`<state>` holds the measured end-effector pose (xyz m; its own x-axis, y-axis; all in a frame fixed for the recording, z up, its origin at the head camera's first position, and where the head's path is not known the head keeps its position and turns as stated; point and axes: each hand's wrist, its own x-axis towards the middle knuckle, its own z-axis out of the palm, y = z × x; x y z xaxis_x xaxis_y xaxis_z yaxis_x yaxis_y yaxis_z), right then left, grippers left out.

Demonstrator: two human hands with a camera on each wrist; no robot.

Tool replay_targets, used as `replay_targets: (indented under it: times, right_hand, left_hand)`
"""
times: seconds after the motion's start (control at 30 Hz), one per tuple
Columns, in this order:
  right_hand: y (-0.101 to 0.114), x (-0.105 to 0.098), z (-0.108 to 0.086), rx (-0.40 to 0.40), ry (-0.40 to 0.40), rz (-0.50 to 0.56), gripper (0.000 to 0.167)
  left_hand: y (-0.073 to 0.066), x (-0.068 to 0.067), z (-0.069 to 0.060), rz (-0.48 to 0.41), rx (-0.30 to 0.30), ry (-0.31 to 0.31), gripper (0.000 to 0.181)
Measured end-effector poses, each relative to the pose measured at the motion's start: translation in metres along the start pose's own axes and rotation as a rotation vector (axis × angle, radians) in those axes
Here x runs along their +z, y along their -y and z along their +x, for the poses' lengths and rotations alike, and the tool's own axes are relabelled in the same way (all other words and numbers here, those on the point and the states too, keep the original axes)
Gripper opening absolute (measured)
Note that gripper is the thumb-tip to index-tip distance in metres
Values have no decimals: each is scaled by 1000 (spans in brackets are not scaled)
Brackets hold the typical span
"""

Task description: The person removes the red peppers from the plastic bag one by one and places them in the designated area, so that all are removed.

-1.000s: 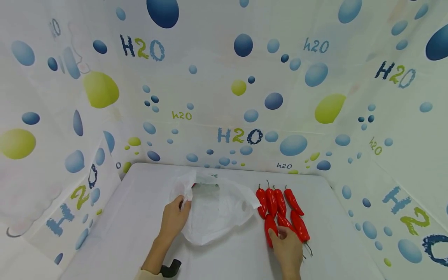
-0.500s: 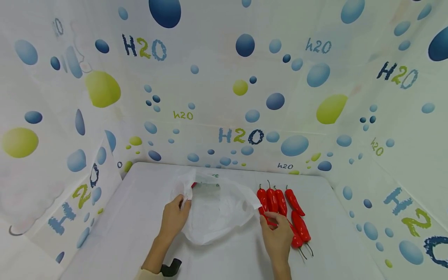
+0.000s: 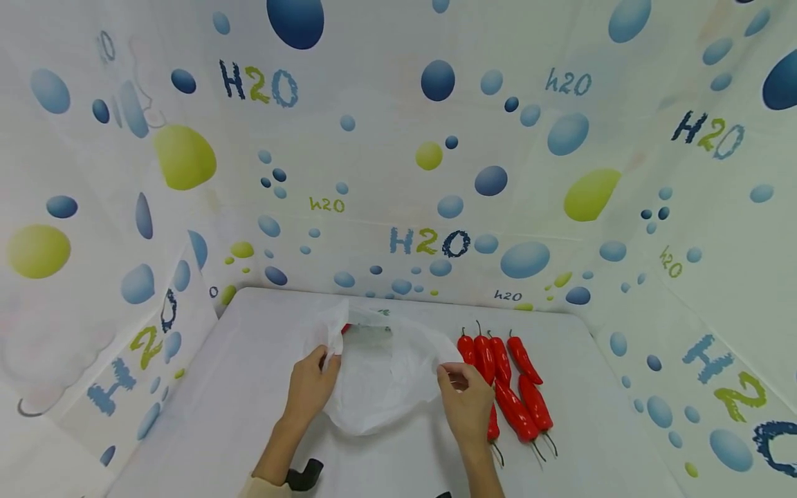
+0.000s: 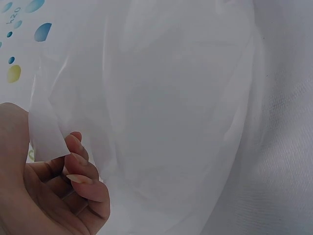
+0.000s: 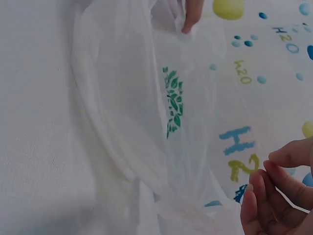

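Note:
My left hand (image 3: 313, 380) pinches the left rim of a thin white plastic bag (image 3: 405, 394), its mouth spread towards me. In the left wrist view the rim goes between the thumb and curled fingers (image 4: 90, 186). A bit of red (image 3: 346, 328) shows at the bag's far left rim; what it belongs to is hidden. My right hand (image 3: 467, 401) hovers by the bag's right edge, fingers loosely curled. Its thumb and index tips (image 5: 270, 164) meet with nothing visible between them. Several red chili peppers (image 3: 515, 411) lie just right of the bag, one partly behind my right hand.
The white table (image 3: 598, 387) runs back to a wall sheet (image 3: 398, 173) printed with blue and green dots and "H2O". A black wrist mount (image 3: 305, 476) is by my left wrist. Green leaf print (image 5: 173, 103) marks the bag.
My right hand has left the near-left pepper and moved left to the bag's right edge; the pepper lies on the table. My left hand keeps its hold on the bag.

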<state>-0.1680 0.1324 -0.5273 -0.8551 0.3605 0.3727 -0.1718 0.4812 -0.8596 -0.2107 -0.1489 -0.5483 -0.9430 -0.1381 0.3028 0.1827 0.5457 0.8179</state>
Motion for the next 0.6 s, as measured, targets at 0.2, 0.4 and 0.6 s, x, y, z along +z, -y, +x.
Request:
replay_targets:
  times: [0.2, 0.4, 0.6]
  right_hand:
    - [6, 20, 7, -26, 53, 28, 12]
    - [3, 41, 16, -71, 91, 44, 6]
    - [-3, 62, 28, -27, 171, 51, 4]
  left_hand:
    - [1, -1, 0, 5, -7, 3, 14]
    - [0, -2, 0, 4, -10, 5, 14]
    - [-1, -1, 0, 10, -6, 4, 15]
